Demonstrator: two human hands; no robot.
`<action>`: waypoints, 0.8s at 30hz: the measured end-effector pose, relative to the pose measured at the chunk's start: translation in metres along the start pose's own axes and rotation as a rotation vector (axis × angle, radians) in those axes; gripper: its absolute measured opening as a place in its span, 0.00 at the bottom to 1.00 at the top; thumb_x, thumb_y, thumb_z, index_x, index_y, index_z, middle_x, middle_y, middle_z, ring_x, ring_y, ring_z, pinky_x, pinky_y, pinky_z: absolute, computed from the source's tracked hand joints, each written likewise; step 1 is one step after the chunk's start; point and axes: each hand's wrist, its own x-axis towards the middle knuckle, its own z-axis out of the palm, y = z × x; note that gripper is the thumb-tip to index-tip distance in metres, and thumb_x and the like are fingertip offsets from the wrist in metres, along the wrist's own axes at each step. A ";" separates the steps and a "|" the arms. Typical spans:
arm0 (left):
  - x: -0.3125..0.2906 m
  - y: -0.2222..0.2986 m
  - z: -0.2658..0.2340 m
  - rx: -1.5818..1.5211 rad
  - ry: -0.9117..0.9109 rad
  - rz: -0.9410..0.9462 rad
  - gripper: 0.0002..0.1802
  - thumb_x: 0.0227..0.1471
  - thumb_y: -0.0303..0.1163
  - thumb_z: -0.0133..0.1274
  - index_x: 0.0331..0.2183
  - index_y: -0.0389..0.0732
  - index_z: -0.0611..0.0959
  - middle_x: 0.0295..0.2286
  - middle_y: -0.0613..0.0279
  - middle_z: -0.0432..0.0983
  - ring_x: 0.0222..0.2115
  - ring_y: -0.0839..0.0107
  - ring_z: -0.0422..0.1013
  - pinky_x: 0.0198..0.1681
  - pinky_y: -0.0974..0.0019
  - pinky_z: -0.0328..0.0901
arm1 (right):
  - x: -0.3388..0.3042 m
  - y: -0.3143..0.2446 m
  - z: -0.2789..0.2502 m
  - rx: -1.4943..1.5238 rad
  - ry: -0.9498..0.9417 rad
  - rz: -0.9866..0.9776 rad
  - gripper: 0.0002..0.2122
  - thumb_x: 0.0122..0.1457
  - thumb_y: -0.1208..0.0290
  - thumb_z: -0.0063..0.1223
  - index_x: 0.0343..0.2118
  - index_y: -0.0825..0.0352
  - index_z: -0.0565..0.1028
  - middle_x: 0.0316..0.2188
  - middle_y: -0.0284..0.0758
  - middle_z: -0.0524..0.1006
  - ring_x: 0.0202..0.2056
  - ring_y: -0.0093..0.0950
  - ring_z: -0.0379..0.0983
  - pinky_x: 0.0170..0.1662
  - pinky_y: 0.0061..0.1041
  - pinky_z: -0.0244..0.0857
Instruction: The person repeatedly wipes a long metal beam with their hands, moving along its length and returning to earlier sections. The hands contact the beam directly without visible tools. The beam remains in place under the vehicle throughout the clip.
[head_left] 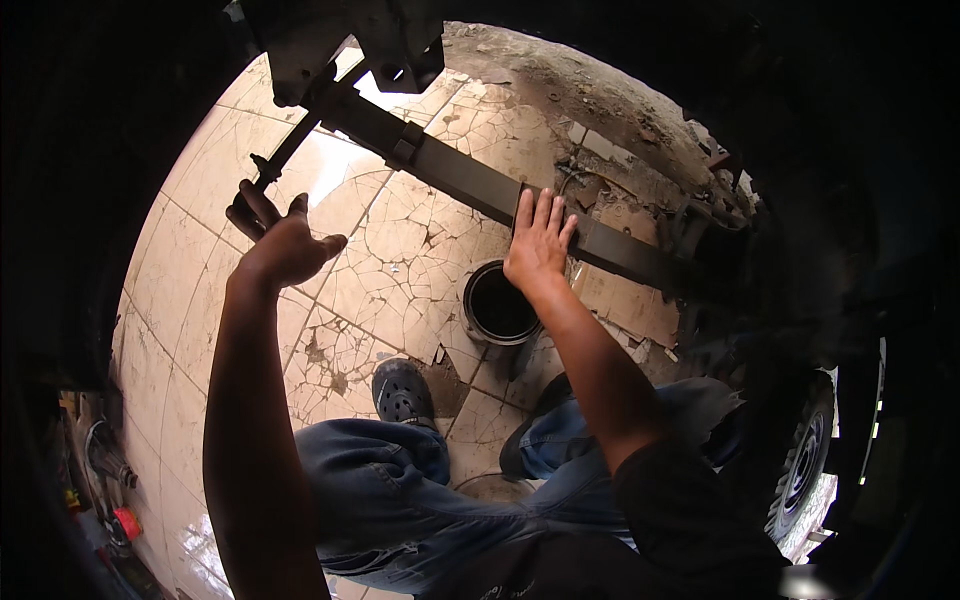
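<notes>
My left hand (285,245) is raised at the left, thumb and fingers spread apart. Its fingertips are by the lower end of a dark metal rod (290,150); whether they touch it is hard to tell in the shadow. My right hand (542,240) lies flat with fingers stretched out on a long dark metal beam (460,175), which slants from the upper left down to the right. A dark bracket with holes (405,50) sits above the beam's far left end. Below my right palm, a round black bucket (500,303) stands on the floor, its inside dark.
Cracked beige tiles (390,260) cover the floor. Broken rubble (600,125) lies at the far right. A tyred wheel (803,460) shows at the lower right. Tools and a red item (127,523) lie at the lower left. Between my knees and the bucket is my dark clog (402,392).
</notes>
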 end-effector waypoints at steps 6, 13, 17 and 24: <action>-0.008 -0.003 -0.007 0.031 0.000 0.001 0.50 0.52 0.52 0.58 0.64 0.37 0.53 0.61 0.30 0.11 0.60 0.28 0.11 0.64 0.38 0.39 | -0.008 -0.007 -0.002 0.043 -0.026 0.018 0.42 0.52 0.70 0.53 0.68 0.67 0.41 0.68 0.51 0.42 0.69 0.51 0.35 0.67 0.54 0.28; -0.009 0.000 -0.012 -0.012 -0.026 0.001 0.50 0.52 0.49 0.58 0.64 0.36 0.52 0.62 0.32 0.12 0.61 0.31 0.13 0.64 0.41 0.42 | -0.004 0.002 0.000 0.061 -0.047 -0.003 0.42 0.52 0.72 0.50 0.68 0.66 0.41 0.69 0.50 0.39 0.69 0.50 0.33 0.67 0.56 0.27; -0.016 0.008 -0.015 0.069 -0.027 0.000 0.50 0.53 0.48 0.58 0.64 0.35 0.52 0.62 0.32 0.13 0.62 0.31 0.13 0.64 0.42 0.42 | -0.006 0.002 -0.006 0.103 -0.078 0.019 0.41 0.53 0.72 0.49 0.68 0.65 0.42 0.69 0.49 0.39 0.69 0.49 0.33 0.67 0.55 0.26; -0.009 0.009 -0.012 0.037 -0.038 -0.028 0.50 0.53 0.50 0.57 0.64 0.34 0.52 0.61 0.29 0.12 0.61 0.28 0.13 0.64 0.42 0.42 | -0.004 0.001 0.006 0.071 -0.024 0.030 0.41 0.53 0.71 0.50 0.68 0.67 0.41 0.69 0.50 0.39 0.69 0.50 0.34 0.67 0.55 0.25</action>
